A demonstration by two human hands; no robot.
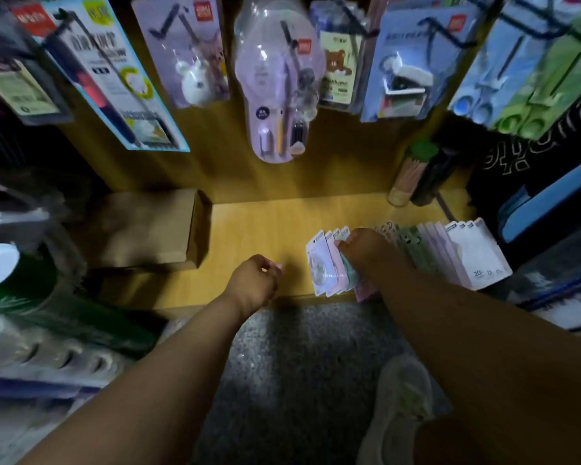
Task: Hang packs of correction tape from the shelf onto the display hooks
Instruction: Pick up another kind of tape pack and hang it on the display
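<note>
Right hand (363, 250) grips fanned packs (329, 266) on the shelf (265, 229) — left hand (255, 280) loosely curled, holding nothing.

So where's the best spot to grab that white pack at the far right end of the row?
Probably by its top edge, coming down from above. The white pack leans in a fanned row of packs on the shelf, so its top sticks up free while neighbours cover its left side. Thumb in front, fingers behind. The right hand already grips packs further left; the left hand holds nothing.
</note>
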